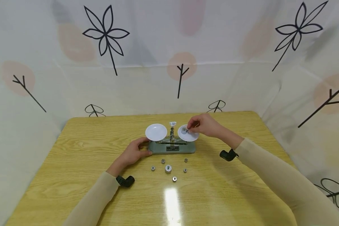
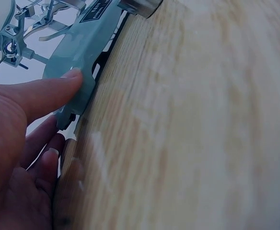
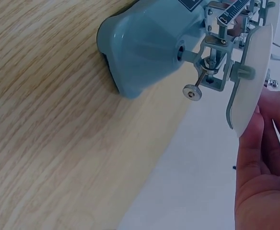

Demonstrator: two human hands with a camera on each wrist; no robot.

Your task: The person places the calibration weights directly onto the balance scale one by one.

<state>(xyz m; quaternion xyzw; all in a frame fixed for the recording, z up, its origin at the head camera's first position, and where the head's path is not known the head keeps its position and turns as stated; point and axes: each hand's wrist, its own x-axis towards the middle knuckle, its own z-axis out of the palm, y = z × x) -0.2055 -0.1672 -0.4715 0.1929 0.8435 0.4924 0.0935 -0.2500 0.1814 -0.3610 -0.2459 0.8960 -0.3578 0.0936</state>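
A teal balance scale with two white pans stands on the table. My left hand holds the left end of its base. In the left wrist view, the thumb presses the front of the base, with the other fingers behind it. Over the right pan, my right hand pinches a small metal weight beside a larger metal weight. From the right wrist, that pan hides most of the weights and the fingertips. The left pan holds nothing.
Several small knobbed metal weights lie on the wooden table in front of the scale, around a larger weight. A white patterned cloth hangs behind the table. Each wrist wears a black camera.
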